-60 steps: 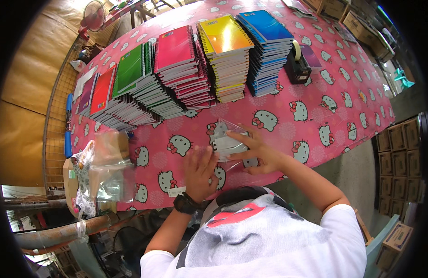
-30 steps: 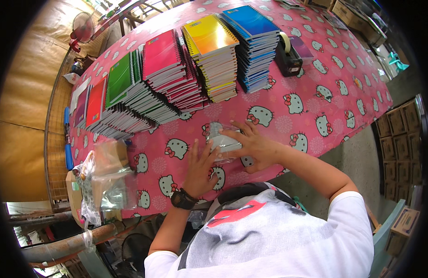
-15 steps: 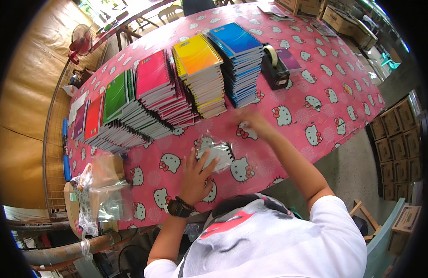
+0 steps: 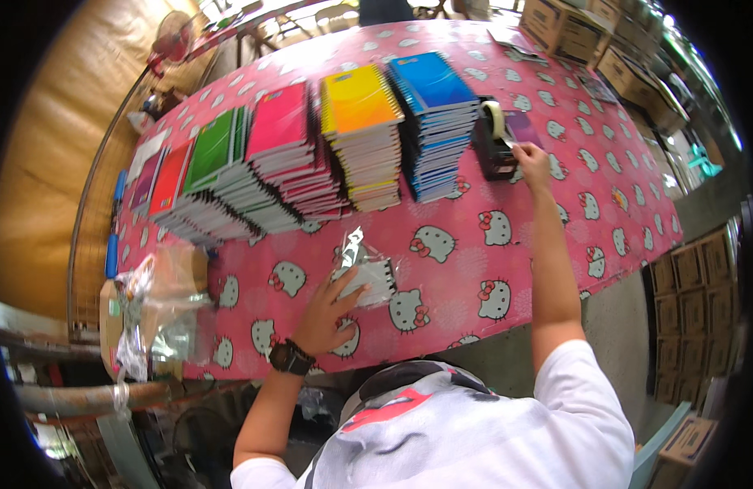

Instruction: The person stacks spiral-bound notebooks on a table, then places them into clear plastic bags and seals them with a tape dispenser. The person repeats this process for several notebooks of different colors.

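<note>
My left hand, a dark watch on its wrist, lies with fingers spread on a small spiral notebook in a clear plastic sleeve. The sleeve's loose end sticks out past the notebook on the far side. At the right, my right hand is closed in a pinch at the front of a black tape dispenser. A strip of tape runs from the roll to its fingertips. Beyond my hands stand stacks of spiral notebooks: blue, yellow, pink, green, red and purple.
Clear plastic sleeves lie on a carton at the table's left edge. A purple notebook sits behind the dispenser. The pink patterned tablecloth covers the table. Cardboard boxes are piled at the right, and more boxes stand at the far right.
My right hand has moved right and away from me, from above the tablecloth to the tape dispenser. My left hand stays on the sleeved notebook. The whole view has shifted a little.
</note>
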### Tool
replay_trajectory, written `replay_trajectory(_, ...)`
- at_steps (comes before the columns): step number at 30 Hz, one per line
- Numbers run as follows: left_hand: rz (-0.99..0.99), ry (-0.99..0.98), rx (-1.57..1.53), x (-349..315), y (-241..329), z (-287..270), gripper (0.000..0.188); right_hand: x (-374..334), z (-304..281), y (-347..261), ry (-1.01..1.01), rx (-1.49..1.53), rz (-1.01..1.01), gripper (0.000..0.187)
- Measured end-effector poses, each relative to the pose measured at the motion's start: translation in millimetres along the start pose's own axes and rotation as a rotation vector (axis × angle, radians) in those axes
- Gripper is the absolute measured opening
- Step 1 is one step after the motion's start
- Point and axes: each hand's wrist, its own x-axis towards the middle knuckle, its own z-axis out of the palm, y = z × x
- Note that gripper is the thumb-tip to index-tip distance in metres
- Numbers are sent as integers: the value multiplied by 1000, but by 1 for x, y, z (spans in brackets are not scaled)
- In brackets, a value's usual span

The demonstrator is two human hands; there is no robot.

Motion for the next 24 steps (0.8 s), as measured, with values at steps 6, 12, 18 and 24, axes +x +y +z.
replay_trajectory(6, 97, -13, 51, 5, -4, -6, 76, -44, 6, 21, -421, 655, 875, 14)
replay_trajectory(12, 66, -51, 64, -3, -9, -8, 77, -147, 43, -174, -1078, 309, 321, 24)
replay_trajectory(18, 175, -64, 81, 5, -7, -13, 80, -222, 78, -238, -876, -694, -398, 44)
replay_trajectory(24, 114, 147, 117, 1, -15, 1, 74, -218, 19, -206, -790, -431, -497, 35)
